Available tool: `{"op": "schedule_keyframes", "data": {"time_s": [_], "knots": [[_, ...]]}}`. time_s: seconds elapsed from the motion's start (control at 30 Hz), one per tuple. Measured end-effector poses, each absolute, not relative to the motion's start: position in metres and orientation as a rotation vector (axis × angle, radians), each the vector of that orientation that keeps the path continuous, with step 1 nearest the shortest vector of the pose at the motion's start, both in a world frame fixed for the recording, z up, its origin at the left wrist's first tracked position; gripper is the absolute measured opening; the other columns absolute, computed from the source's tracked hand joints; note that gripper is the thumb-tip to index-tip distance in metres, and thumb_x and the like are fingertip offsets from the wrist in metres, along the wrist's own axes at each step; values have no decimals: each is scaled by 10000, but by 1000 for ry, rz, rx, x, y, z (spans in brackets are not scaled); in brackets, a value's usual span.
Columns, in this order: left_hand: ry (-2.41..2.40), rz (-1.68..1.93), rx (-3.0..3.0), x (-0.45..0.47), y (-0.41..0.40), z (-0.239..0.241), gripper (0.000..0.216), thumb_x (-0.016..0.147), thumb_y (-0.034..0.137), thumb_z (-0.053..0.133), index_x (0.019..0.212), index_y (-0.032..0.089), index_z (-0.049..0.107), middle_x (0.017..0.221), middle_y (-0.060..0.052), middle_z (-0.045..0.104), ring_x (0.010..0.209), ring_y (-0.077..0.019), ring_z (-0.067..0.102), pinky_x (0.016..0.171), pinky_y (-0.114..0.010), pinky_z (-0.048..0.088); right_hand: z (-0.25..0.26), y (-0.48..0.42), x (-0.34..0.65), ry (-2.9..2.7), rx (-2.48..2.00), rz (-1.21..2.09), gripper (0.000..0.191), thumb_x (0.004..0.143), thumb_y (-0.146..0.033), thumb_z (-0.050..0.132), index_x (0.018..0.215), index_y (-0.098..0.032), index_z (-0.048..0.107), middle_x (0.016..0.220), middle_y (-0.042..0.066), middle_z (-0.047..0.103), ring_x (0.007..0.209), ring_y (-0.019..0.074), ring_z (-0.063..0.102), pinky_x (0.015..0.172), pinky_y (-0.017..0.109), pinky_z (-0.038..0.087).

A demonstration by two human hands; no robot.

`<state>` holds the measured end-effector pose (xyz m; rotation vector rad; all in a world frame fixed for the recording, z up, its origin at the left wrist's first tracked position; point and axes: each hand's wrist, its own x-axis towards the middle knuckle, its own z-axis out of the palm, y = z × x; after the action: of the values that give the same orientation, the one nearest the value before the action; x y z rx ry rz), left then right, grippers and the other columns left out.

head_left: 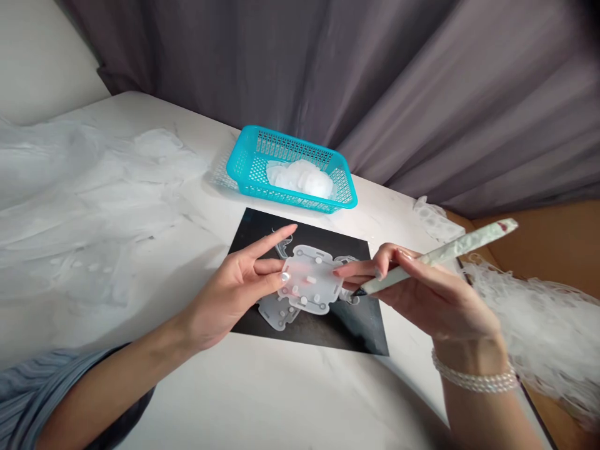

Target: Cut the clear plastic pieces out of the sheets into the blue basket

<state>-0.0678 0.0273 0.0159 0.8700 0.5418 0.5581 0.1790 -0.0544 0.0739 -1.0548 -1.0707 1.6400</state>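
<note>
My left hand [244, 281] grips the left edge of a clear plastic piece [309, 278] with rounded tabs, thumb under and fingers over it, index finger stretched out. My right hand [422, 287] touches the piece's right edge with its fingertips while it holds a long pale pen-like tool [440, 253], tip down near the piece. Both hands hover over a black sheet [328, 325] on which a second clear plastic piece [276, 312] lies.
A turquoise mesh basket [244, 165] with several more clear pieces stands behind the sheet. White tulle fabric [84, 200] covers the table's left side, and white lace [539, 325] lies at the right edge. A grey curtain [375, 81] hangs behind.
</note>
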Motion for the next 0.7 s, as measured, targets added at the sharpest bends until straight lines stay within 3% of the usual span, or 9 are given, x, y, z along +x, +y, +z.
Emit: {"op": "schedule_keyframes", "data": {"time_s": [0.3, 0.53, 0.7], "knots": [[578, 571, 823, -66, 26, 16, 779, 890, 218, 660, 1549, 301, 253, 1036, -43, 760, 891, -143, 680, 902, -328, 514, 75, -54, 177, -1050, -1047, 1624, 352, 1026, -341, 386, 894, -201, 681, 1136, 109, 742, 1088, 224, 682, 989, 394, 513], [571, 564, 838, -68, 27, 15, 692, 899, 212, 642, 1516, 315, 345, 1003, -25, 759, 862, -126, 672, 894, -304, 508, 74, -54, 178, -1043, -1092, 1620, 374, 1028, -339, 371, 900, -204, 695, 1149, 106, 737, 1116, 242, 670, 992, 407, 512], [581, 553, 865, -67, 26, 14, 672, 904, 225, 632, 1507, 335, 356, 1028, -20, 753, 826, -119, 671, 877, -295, 518, 74, -54, 178, -998, -1105, 1663, 364, 1024, -338, 377, 923, -202, 698, 1144, 119, 737, 988, 223, 715, 960, 388, 531]]}}
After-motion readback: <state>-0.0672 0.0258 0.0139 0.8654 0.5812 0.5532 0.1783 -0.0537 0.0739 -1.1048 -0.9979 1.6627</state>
